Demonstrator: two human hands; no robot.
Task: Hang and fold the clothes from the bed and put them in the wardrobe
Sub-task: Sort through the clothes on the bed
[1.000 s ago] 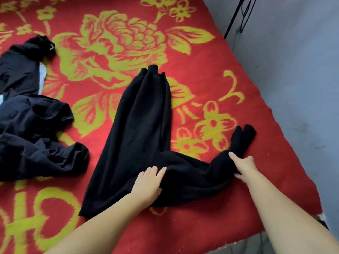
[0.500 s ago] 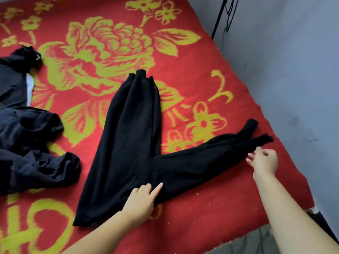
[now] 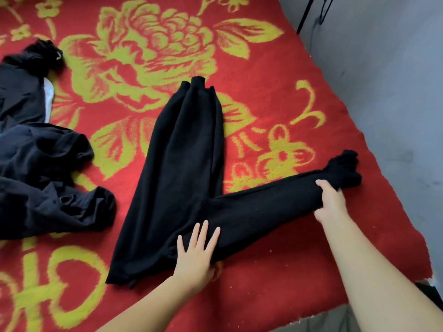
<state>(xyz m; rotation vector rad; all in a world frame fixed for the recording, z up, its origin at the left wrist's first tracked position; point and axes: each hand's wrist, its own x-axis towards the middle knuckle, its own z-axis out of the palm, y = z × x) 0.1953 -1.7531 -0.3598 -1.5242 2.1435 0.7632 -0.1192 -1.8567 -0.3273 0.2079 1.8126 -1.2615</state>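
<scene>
Folding black trousers [image 3: 182, 168] spread on the bed [image 3: 275, 279] | left hand [image 3: 195, 254] flat, fingers straight, pinning the crotch | right hand [image 3: 332, 202] grip curled round right leg near cuff | next, likely: carry that leg over the other, edges aligned.

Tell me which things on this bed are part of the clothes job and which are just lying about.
Part of the job:
- black trousers, spread on the bed
- left hand, flat on them
- right hand, gripping one leg
- crumpled dark clothes, waiting at the left

Just there:
- red floral blanket
- grey wall
- black cable
</scene>
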